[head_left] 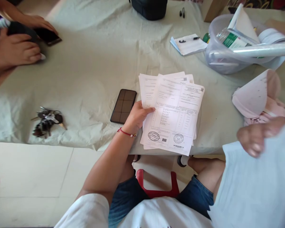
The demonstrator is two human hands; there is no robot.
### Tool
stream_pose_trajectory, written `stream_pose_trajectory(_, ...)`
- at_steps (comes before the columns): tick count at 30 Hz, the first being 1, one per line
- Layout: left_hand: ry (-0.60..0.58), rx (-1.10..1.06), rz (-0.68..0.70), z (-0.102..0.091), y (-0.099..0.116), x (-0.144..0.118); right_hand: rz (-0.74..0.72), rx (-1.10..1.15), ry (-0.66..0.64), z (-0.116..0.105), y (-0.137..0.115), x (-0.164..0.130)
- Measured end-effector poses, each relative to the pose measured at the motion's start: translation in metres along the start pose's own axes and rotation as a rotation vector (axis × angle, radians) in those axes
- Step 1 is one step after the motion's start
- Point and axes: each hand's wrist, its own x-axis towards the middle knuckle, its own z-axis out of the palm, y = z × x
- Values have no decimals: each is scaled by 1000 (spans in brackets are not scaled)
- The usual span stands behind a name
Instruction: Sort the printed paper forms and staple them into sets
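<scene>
My left hand (140,115), with a red bracelet at the wrist, grips the left edge of several printed paper sheets (172,107). The thumb lies on top of the front sheet, which bears a table of text, two round stamps and small codes. The sheets are fanned out over the table's near edge. At the right, my right hand (256,134) is slightly blurred, its fingers closed over the top edge of pale sheets of paper (254,183) close to the camera. A black smartphone (123,106) lies just left of my left hand.
A cream cloth (90,72) covers the table. Keys (48,120) lie left; another person's hands (21,47) rest near a dark phone (48,36). A plastic basin (218,58), notepaper (188,45), pink cloth (254,98) and black case (149,8) stand around. A red stool (156,192) is below.
</scene>
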Motion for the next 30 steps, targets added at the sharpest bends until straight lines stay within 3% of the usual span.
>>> stream_pose_trajectory(1, 4, -7, -3, 0, -1, 1, 11, 170, 172, 16, 1, 10)
stream_pose_trajectory(4, 6, -24, -9, 1, -3, 3, 217, 331, 511, 62, 11, 41)
stream_pose_trajectory(6, 5, -15, -17, 1, -4, 3, 329, 410, 641, 84, 22, 61)
stream_pose_trajectory(8, -8, -3, -29, 1, -4, 2, 309, 418, 812, 97, 36, 75)
stream_pose_trajectory(10, -14, -12, -30, 0, -3, 0, 306, 375, 898, 104, 49, 83)
stream_pose_trajectory(22, -38, -37, -20, 0, -1, -2, 348, 346, 1016, 104, 83, 82)
stream_pose_trajectory(30, -33, -34, -23, 1, -3, -1, 407, 316, 925, 107, 77, 79)
